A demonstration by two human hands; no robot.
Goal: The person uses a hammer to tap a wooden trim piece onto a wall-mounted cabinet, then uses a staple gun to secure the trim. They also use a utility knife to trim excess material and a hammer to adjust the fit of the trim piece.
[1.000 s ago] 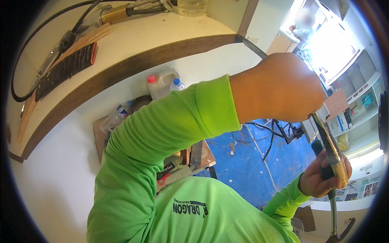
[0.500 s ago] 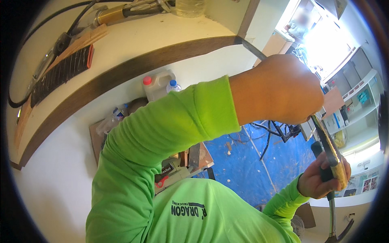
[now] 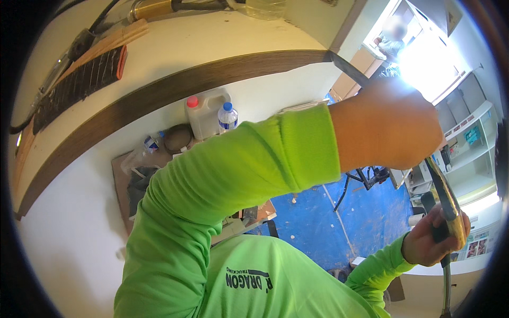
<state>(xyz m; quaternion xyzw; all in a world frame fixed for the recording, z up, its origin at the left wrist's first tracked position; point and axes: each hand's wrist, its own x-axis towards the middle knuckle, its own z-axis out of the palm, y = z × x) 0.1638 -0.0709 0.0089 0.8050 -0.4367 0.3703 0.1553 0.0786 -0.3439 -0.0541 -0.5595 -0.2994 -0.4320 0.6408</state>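
Note:
My left hand (image 3: 389, 124), its arm reaching across to the right, is closed in a fist. From its far side a narrow flat metal blade (image 3: 350, 70) sticks out, its tip at the end of the dark wooden edge strip (image 3: 254, 59). Below the fist runs a dark tapered piece with a yellowish edge (image 3: 442, 185), down to my right hand (image 3: 435, 238). The fist hides whether blade and piece are one. My right hand is wrapped round the black grip of a hammer (image 3: 446, 283), with the tapered piece's lower end against its fingers. The frame's edge cuts off the hammer's head.
Cables, a brass-coloured fitting (image 3: 151, 9) and a black strip with an orange end (image 3: 79, 87) lie on the cream ledge (image 3: 212, 40). Below stand a red-capped jug (image 3: 204, 119) and blue-capped bottle (image 3: 228, 117). Blue sheeting (image 3: 313, 222) covers the floor. Far off is a person (image 3: 392, 42).
Both hands sit slightly further right and lower in the picture, still gripping. The view has shifted, showing more of the jug and bottle and less of the hammer's head.

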